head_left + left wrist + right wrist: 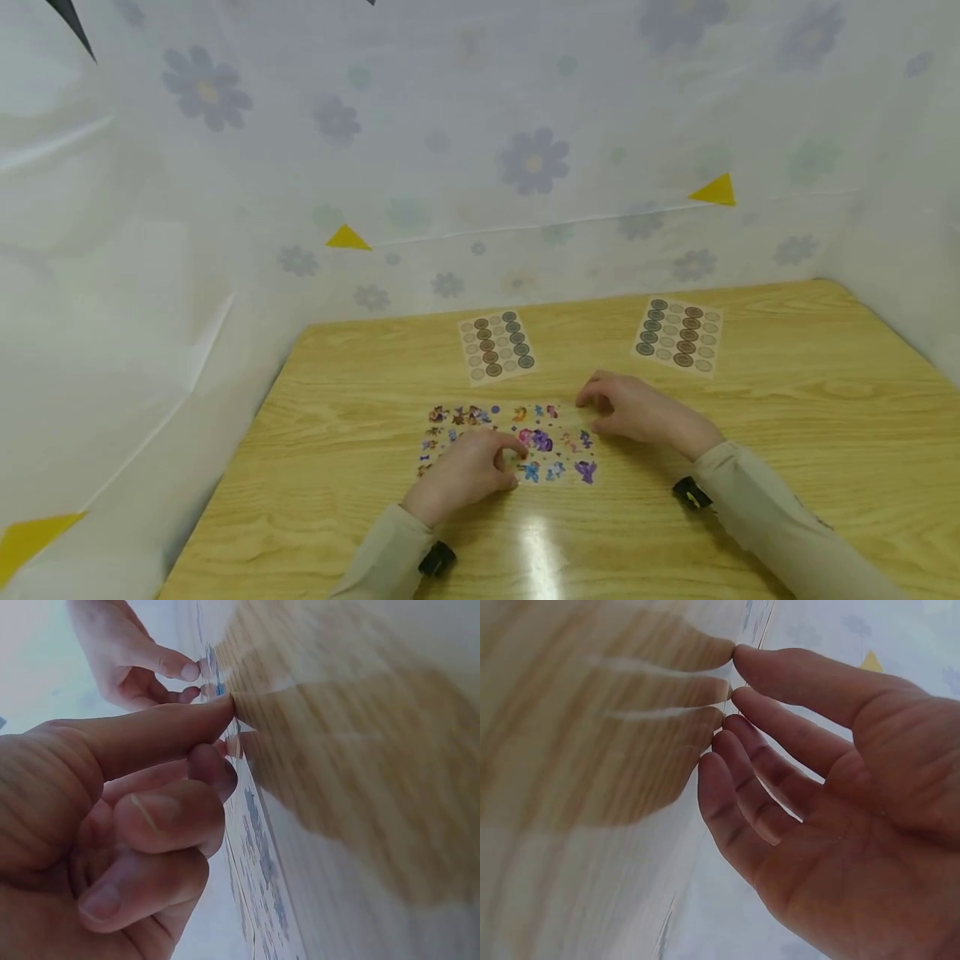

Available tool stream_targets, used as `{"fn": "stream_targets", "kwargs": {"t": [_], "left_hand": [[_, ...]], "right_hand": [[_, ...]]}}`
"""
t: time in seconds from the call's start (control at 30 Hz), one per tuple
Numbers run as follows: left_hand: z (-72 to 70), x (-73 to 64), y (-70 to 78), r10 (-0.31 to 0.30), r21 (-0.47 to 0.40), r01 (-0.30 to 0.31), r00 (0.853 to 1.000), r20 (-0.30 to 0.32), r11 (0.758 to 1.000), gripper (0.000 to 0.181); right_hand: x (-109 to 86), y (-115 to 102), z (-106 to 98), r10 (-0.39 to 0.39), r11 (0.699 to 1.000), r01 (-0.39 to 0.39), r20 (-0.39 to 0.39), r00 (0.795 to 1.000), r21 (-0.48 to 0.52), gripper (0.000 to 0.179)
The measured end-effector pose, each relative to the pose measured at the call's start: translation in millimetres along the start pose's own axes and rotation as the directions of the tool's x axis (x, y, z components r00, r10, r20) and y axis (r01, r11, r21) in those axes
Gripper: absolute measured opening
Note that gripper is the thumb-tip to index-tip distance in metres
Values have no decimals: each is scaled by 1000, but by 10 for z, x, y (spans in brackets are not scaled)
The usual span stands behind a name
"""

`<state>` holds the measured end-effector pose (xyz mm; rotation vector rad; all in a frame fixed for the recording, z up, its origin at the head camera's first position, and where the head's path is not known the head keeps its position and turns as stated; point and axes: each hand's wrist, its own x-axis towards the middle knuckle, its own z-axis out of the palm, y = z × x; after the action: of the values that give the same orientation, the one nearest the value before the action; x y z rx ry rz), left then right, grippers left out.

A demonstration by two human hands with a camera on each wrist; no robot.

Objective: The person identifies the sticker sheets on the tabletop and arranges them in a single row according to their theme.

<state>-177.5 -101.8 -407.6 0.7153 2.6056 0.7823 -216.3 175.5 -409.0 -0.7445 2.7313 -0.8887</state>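
Colourful cartoon stickers on thin sheet material (551,454) lie flat on the table, brownish figures at the left and pony-like figures at the right. My left hand (467,468) rests over their middle and covers part of the print. In the left wrist view, its thumb (172,731) reaches straight to the surface by the sheet's near edge, while the other fingers bend loosely. Over at the sticker sheet's right edge is my right hand (637,408). Its relaxed fingers (761,765) touch down at their tips in the right wrist view, with nothing visible between them.
Farther back lie two small sheets of printed circles, one left of centre (498,347) and one at the right (678,336). The wood-grain table (330,467) meets a flowered curtain (442,167) behind, with yellow triangular pieces (348,238) on it. White sheeting hangs at both sides.
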Motion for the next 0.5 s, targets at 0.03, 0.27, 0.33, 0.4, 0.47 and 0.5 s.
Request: {"fn": "stream_targets", "kwargs": {"t": [0.03,0.27,0.33,0.4,0.47,0.5], "left_hand": [[-2,-3,-4,2,-3,-2,1000,0,1000,34],[-34,-4,-76,33,-117,-28,998,47,993,34],[-68,-2,-119,44,-187,-29,996,78,982,34],[-110,0,-167,52,-246,-25,993,103,969,33],[-167,3,-210,59,-285,-25,992,109,958,32],[-198,2,-233,59,-300,-24,993,106,954,32]], "right_hand": [[1,-1,-1,0,1000,0,-2,1000,-1,31],[4,27,1,22,1000,-22,0,1000,15,33],[7,34,4,32,999,-32,3,999,20,34],[7,28,2,44,999,-44,4,999,22,34],[8,22,-4,52,998,-52,2,999,23,34],[8,21,-7,54,998,-54,1,999,25,34]]}}
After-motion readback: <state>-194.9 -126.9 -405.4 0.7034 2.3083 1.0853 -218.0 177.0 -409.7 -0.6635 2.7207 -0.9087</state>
